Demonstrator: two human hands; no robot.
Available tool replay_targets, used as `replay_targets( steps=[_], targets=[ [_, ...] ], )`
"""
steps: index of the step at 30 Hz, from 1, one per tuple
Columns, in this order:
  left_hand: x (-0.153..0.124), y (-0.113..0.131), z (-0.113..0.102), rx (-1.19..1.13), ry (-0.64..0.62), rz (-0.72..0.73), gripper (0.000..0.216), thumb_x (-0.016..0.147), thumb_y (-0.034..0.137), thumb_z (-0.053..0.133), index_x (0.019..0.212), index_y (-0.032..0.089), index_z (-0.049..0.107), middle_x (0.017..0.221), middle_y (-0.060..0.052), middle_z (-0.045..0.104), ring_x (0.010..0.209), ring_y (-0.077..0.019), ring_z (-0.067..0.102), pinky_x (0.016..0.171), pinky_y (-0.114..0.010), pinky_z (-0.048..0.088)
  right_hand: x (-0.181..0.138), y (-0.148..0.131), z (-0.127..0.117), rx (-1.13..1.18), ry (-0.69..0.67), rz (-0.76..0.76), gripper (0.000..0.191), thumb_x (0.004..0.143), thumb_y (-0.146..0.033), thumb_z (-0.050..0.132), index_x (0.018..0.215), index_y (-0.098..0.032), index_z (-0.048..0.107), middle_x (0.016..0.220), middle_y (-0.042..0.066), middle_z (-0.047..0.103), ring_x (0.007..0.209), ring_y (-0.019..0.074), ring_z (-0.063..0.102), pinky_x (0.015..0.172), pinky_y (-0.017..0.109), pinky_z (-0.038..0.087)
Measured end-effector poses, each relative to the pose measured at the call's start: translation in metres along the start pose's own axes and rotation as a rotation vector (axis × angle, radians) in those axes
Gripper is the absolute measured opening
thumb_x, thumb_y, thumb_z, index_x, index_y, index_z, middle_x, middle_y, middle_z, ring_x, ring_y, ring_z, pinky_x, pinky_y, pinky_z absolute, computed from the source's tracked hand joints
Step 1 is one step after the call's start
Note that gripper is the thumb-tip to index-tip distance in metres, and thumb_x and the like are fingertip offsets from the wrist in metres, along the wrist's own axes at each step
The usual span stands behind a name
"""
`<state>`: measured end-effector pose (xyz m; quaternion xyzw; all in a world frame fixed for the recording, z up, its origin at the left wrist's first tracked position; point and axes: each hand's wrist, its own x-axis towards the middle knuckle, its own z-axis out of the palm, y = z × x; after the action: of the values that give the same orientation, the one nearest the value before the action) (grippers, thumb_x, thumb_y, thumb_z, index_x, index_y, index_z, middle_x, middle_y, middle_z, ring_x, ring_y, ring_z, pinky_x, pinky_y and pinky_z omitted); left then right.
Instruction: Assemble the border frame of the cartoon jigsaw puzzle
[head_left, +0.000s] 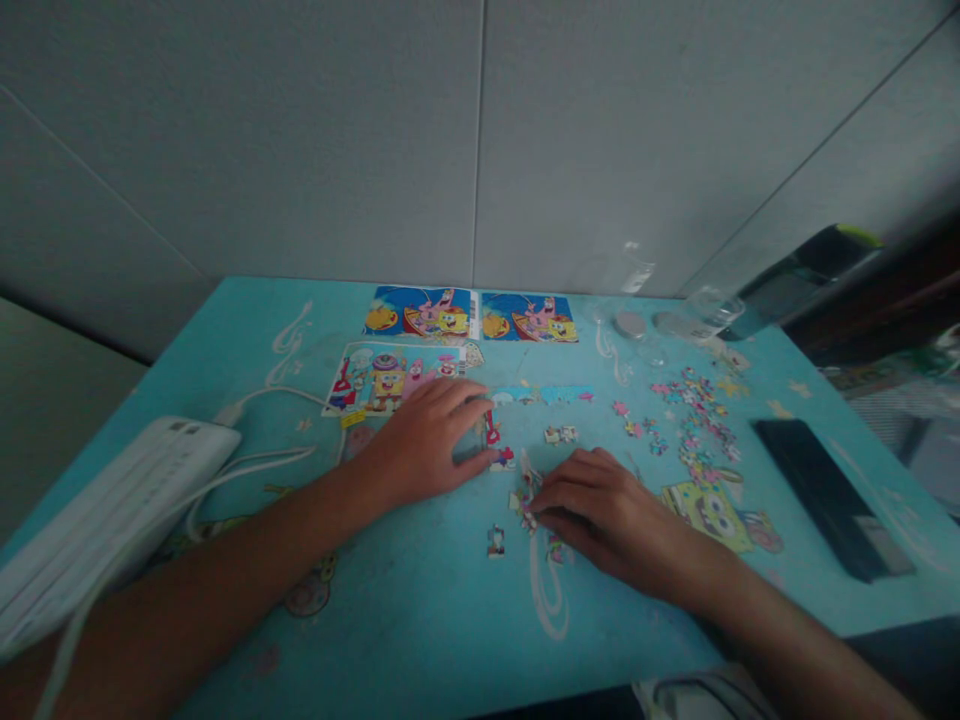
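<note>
My left hand lies with fingers stretched and thumb apart, its tips beside a partly joined jigsaw edge and the red pieces running down from it. It partly covers a cartoon picture card. To the right, my right hand has its fingers bent together on small jigsaw pieces; which piece they pinch is partly hidden. A loose jigsaw piece lies left of that hand, and a joined pair lies above it.
Many loose pieces are scattered at the right. Two blue picture cards lie against the wall. A clear cup, dark bottle and dark flat case stand or lie right. A white power strip with cables occupies the left.
</note>
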<state>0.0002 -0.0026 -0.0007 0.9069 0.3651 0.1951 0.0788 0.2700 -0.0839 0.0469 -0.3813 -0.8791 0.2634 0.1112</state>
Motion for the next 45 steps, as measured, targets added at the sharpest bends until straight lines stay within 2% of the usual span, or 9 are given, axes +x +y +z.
replay_targets(
  steps=[5, 9, 16, 21, 27, 30, 35, 39, 45],
  targets=[
    [-0.001, 0.000, 0.000, -0.005, -0.016, -0.007, 0.056, 0.092, 0.056, 0.059, 0.134, 0.019, 0.057, 0.139, -0.013, 0.057, 0.130, -0.0321, 0.051, 0.113, -0.054, 0.038, 0.001, -0.002, 0.006, -0.064, 0.000, -0.009, 0.015, 0.099, -0.035, 0.064, 0.108, -0.024, 0.068, 0.100, 0.004, 0.071, 0.098, 0.0226, 0.061, 0.090, 0.040, 0.039],
    [-0.001, 0.001, -0.001, -0.025, -0.008, -0.002, 0.055, 0.092, 0.056, 0.060, 0.133, 0.020, 0.058, 0.138, -0.013, 0.058, 0.129, -0.0324, 0.052, 0.112, -0.054, 0.040, 0.003, -0.006, 0.006, -0.093, 0.006, -0.027, 0.012, 0.101, -0.030, 0.060, 0.107, -0.023, 0.069, 0.100, 0.004, 0.071, 0.096, 0.0214, 0.061, 0.090, 0.039, 0.038],
    [0.000, 0.000, 0.000, -0.037, 0.020, 0.000, 0.055, 0.091, 0.058, 0.061, 0.131, 0.022, 0.059, 0.136, -0.012, 0.059, 0.127, -0.0326, 0.054, 0.111, -0.055, 0.041, 0.001, -0.007, 0.000, -0.037, -0.020, -0.028, 0.016, 0.100, -0.020, 0.059, 0.111, -0.026, 0.067, 0.111, 0.002, 0.071, 0.103, 0.0203, 0.061, 0.097, 0.039, 0.037],
    [0.000, -0.001, 0.001, -0.008, 0.007, 0.005, 0.054, 0.091, 0.057, 0.061, 0.132, 0.021, 0.058, 0.137, -0.012, 0.058, 0.128, -0.0322, 0.053, 0.111, -0.054, 0.041, 0.000, -0.006, 0.001, -0.010, -0.019, -0.021, 0.015, 0.102, -0.028, 0.057, 0.112, -0.027, 0.068, 0.108, 0.002, 0.070, 0.103, 0.0204, 0.061, 0.098, 0.039, 0.039],
    [0.000, 0.000, 0.000, 0.010, 0.004, 0.003, 0.056, 0.091, 0.058, 0.060, 0.132, 0.020, 0.058, 0.139, -0.012, 0.057, 0.129, -0.0316, 0.051, 0.112, -0.053, 0.040, 0.002, -0.008, -0.001, 0.022, -0.032, -0.072, 0.016, 0.101, -0.023, 0.058, 0.112, -0.025, 0.069, 0.105, 0.004, 0.070, 0.102, 0.0197, 0.063, 0.097, 0.039, 0.044],
    [-0.001, 0.000, 0.000, 0.001, 0.007, -0.003, 0.055, 0.091, 0.057, 0.061, 0.132, 0.021, 0.058, 0.138, -0.012, 0.058, 0.129, -0.0316, 0.052, 0.112, -0.054, 0.040, 0.001, 0.009, -0.011, 0.010, 0.048, -0.065, 0.019, 0.100, -0.024, 0.059, 0.117, -0.024, 0.068, 0.107, 0.006, 0.071, 0.103, 0.0201, 0.064, 0.096, 0.039, 0.047],
    [-0.002, -0.001, 0.001, -0.013, 0.021, 0.023, 0.052, 0.092, 0.053, 0.061, 0.131, 0.020, 0.058, 0.137, -0.013, 0.058, 0.129, -0.0315, 0.053, 0.112, -0.055, 0.040, -0.004, 0.069, -0.033, -0.159, 0.336, 0.053, 0.022, 0.098, -0.029, 0.061, 0.117, -0.023, 0.069, 0.113, 0.010, 0.072, 0.103, 0.0250, 0.066, 0.094, 0.045, 0.052],
    [-0.001, -0.001, 0.001, -0.018, 0.028, 0.028, 0.051, 0.092, 0.053, 0.060, 0.131, 0.020, 0.058, 0.136, -0.013, 0.059, 0.127, -0.0315, 0.053, 0.111, -0.055, 0.041, -0.003, 0.098, -0.039, -0.194, 0.349, 0.082, 0.021, 0.099, -0.028, 0.059, 0.116, -0.024, 0.071, 0.107, 0.009, 0.074, 0.100, 0.0247, 0.068, 0.092, 0.046, 0.054],
    [0.000, -0.002, 0.001, -0.026, 0.031, 0.028, 0.050, 0.092, 0.053, 0.061, 0.131, 0.022, 0.058, 0.136, -0.012, 0.059, 0.127, -0.0320, 0.054, 0.110, -0.057, 0.042, 0.001, 0.103, -0.037, -0.222, 0.357, 0.064, 0.024, 0.099, -0.025, 0.058, 0.119, -0.023, 0.071, 0.111, 0.009, 0.074, 0.102, 0.0240, 0.067, 0.093, 0.046, 0.054]
  ],
)
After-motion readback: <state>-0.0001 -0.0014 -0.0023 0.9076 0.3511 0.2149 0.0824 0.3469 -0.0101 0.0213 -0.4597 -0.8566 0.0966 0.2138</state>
